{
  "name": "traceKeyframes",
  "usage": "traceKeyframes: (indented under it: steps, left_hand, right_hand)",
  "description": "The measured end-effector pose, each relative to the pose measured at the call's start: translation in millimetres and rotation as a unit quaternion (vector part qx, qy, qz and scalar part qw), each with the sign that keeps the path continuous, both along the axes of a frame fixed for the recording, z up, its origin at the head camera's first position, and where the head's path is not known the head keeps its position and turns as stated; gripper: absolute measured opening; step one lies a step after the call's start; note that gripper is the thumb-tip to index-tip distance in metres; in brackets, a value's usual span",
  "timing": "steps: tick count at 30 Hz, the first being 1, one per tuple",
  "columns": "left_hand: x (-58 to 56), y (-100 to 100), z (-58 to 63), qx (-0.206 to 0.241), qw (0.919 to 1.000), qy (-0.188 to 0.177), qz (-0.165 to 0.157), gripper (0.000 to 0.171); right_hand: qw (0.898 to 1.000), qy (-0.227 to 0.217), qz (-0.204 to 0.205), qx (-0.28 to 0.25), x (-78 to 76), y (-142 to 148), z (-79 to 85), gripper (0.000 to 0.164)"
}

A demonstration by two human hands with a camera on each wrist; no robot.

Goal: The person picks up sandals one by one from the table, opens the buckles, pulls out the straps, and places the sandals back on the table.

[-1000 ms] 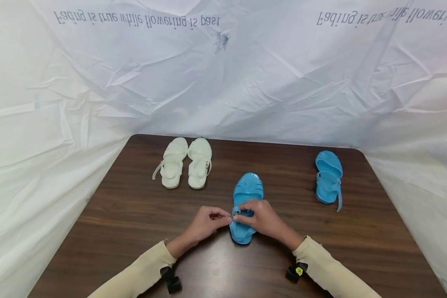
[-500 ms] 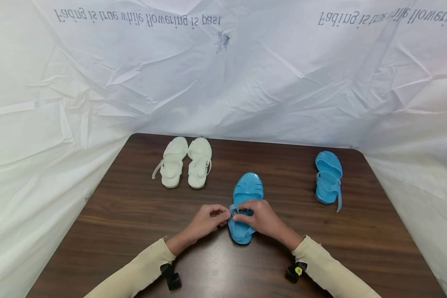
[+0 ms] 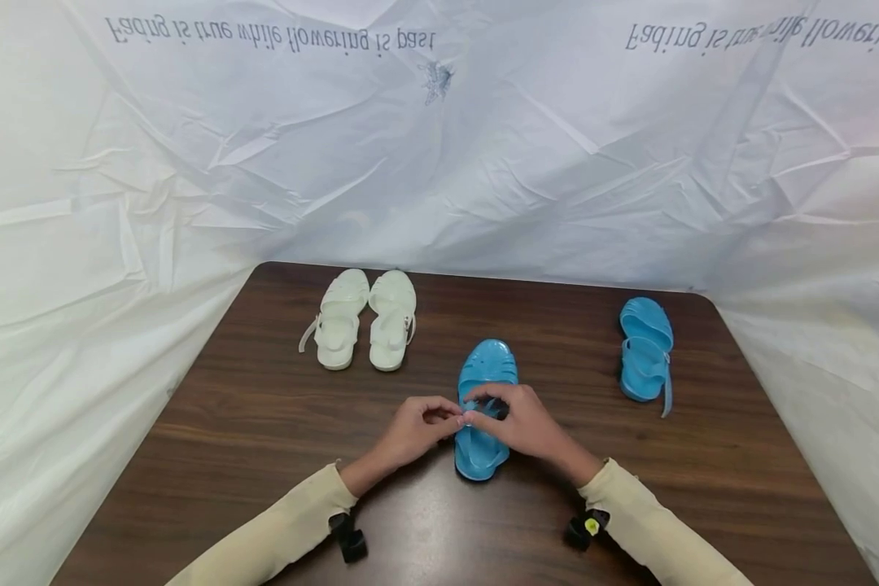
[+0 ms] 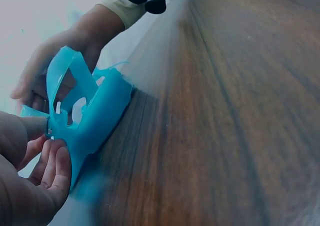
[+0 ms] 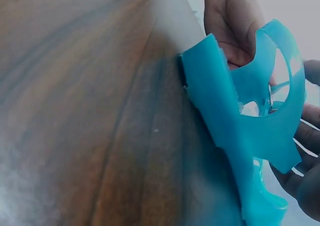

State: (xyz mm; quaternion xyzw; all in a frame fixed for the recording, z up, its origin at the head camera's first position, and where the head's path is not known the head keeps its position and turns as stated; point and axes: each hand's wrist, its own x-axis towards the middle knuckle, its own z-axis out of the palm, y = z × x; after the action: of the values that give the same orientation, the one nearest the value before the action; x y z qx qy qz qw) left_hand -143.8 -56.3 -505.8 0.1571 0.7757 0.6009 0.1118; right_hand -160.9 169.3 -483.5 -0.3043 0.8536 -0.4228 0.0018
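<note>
A blue jelly sandal (image 3: 487, 360) lies on the table, toe away from me, between both hands. My left hand (image 3: 408, 433) comes from the left and pinches the ankle strap at its small metal buckle (image 4: 49, 127). From the right, my right hand (image 3: 529, 422) reaches over the sandal, thumb tip right at the left thumb and index finger curled round the strap end (image 4: 33, 111). In the head view the fingertips hide the buckle. The heel band (image 5: 212, 81) stands up in the right wrist view.
A pair of white sandals (image 3: 346, 293) stands at the back left of the dark wooden table (image 3: 264, 488). Another blue sandal (image 3: 646, 321), its strap hanging loose, is at the back right. White printed sheeting (image 3: 439, 163) hangs around the table.
My left hand has shifted slightly right, bringing both thumbs together over the strap. The buckle, visible half a second ago, is now covered. The right index finger has lifted and arched more.
</note>
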Motion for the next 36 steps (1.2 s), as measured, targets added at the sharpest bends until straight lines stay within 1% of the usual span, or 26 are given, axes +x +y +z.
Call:
traceKeyframes:
  steps: [4,6,13,16,19,23,25,27,29,33,36]
  left_hand:
    - [0.4,-0.4,2.0,-0.008,1.0000,0.003,0.000,0.014]
    - [-0.5,-0.8,2.3,-0.013,0.9999,0.002,-0.003,0.014]
    - [-4.3,-1.3,3.0,-0.030,0.9993,0.021,-0.012,0.016]
    - [-5.4,-1.0,4.5,-0.034,0.9990,0.025,-0.011,0.015]
    - [-6.2,-0.8,5.6,-0.036,0.9991,0.021,-0.008,0.015]
    - [-6.9,-0.7,5.9,-0.034,0.9993,0.014,-0.005,0.012]
    - [-7.3,-1.0,5.5,-0.035,0.9993,0.009,-0.008,0.011]
    - [-7.7,-1.5,4.8,-0.029,0.9994,0.009,-0.014,0.011]
    - [-8.5,-2.7,4.4,-0.020,0.9996,0.012,-0.016,0.012]
    - [-9.4,-5.9,5.9,-0.004,0.9996,0.016,-0.021,0.020]
    - [-10.3,-6.8,7.6,-0.010,0.9997,0.009,-0.021,0.024]
  right_hand:
    - [1.000,-0.003,-0.004,-0.012,-0.9,-0.7,1.0,0.009]
    - [1.000,-0.010,-0.009,-0.014,0.0,0.1,0.2,0.007]
    - [0.998,-0.047,-0.003,-0.032,4.4,1.2,-4.6,0.014]
    - [0.998,-0.056,-0.008,-0.039,5.8,-1.6,-5.8,0.016]
    - [0.997,-0.063,-0.025,-0.041,6.8,-4.5,-7.2,0.017]
    - [0.994,-0.088,-0.057,-0.043,7.8,-7.3,-9.3,0.019]
    - [0.992,-0.093,-0.079,-0.045,7.9,-8.0,-10.2,0.021]
    - [0.991,-0.096,-0.088,-0.045,8.5,-7.9,-10.5,0.022]
    - [0.990,-0.096,-0.091,-0.044,9.3,-7.5,-10.1,0.021]
    - [0.992,-0.095,-0.076,-0.041,10.2,-6.7,-8.8,0.019]
    - [0.992,-0.091,-0.071,-0.044,9.6,-6.7,-8.4,0.020]
